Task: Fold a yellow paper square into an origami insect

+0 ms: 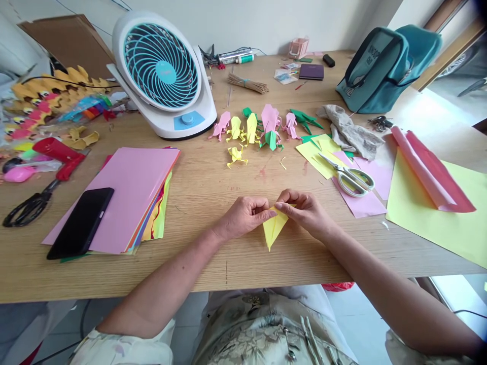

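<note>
Pinched between both hands is a folded piece of yellow paper (274,230), its narrow point hanging toward me just over the tabletop. My left hand (249,217) grips its upper left edge with thumb and fingers. At the upper right edge, my right hand (302,210) is closed on the same paper; the fingers hide part of its top. Beyond the hands stand several folded paper frogs in pink, yellow and green, the nearest being a small yellow frog (236,155). A larger pink frog (270,119) is behind it.
White-handled scissors (355,181) rest on pink and yellow sheets at right. Left, a black phone (81,223) lies on stacked coloured paper (140,177). A fan (163,76) stands behind it. A teal bag (384,71) and rolled pink paper (426,172) are at right.
</note>
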The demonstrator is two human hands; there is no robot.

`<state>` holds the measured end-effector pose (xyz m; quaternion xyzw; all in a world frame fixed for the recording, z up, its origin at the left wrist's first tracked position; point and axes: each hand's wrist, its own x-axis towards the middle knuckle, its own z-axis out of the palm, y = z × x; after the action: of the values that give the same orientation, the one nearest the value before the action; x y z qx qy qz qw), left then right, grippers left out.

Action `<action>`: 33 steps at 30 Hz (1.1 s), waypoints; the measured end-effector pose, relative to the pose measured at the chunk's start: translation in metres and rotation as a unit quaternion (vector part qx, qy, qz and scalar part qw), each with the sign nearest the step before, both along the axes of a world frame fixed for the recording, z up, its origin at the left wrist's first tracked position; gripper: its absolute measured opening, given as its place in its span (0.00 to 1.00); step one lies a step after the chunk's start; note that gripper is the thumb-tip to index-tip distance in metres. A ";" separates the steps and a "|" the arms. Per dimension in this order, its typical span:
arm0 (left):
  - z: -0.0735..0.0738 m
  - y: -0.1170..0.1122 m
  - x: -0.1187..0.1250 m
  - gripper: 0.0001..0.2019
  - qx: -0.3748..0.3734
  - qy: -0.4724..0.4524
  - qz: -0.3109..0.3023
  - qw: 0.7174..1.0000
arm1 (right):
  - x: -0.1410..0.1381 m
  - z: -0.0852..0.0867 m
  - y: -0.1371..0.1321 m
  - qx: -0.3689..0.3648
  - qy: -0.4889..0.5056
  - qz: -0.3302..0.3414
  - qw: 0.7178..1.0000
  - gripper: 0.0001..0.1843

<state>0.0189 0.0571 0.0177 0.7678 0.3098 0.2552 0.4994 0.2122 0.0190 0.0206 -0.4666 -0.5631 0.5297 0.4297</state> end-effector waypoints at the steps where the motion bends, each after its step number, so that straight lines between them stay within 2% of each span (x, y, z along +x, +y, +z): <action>1: 0.000 0.000 0.000 0.22 0.003 0.002 0.007 1.000 | 0.000 0.001 0.000 0.000 0.008 -0.008 1.000 0.23; 13: 0.005 -0.011 0.007 0.20 0.084 -0.029 0.078 0.993 | 0.001 -0.008 -0.002 0.017 0.044 -0.051 0.998 0.18; 18: 0.003 -0.011 0.007 0.17 0.066 -0.027 0.078 0.994 | 0.002 -0.009 0.000 0.020 0.072 -0.091 0.993 0.17; 23: 0.001 -0.014 0.008 0.17 0.051 -0.023 0.094 0.994 | 0.004 -0.008 0.000 0.021 0.070 -0.101 0.992 0.18; 28: 0.001 -0.019 0.011 0.14 0.046 -0.002 0.097 0.994 | 0.007 -0.007 0.003 0.022 0.084 -0.151 0.985 0.19; 33: 0.002 -0.022 0.014 0.11 0.024 0.002 0.117 0.993 | 0.007 -0.009 0.004 0.026 0.102 -0.165 0.981 0.18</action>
<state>0.0331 0.0347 0.0194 0.7389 0.3920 0.3176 0.4466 0.2194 0.0227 0.0118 -0.4857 -0.4450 0.4813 0.5783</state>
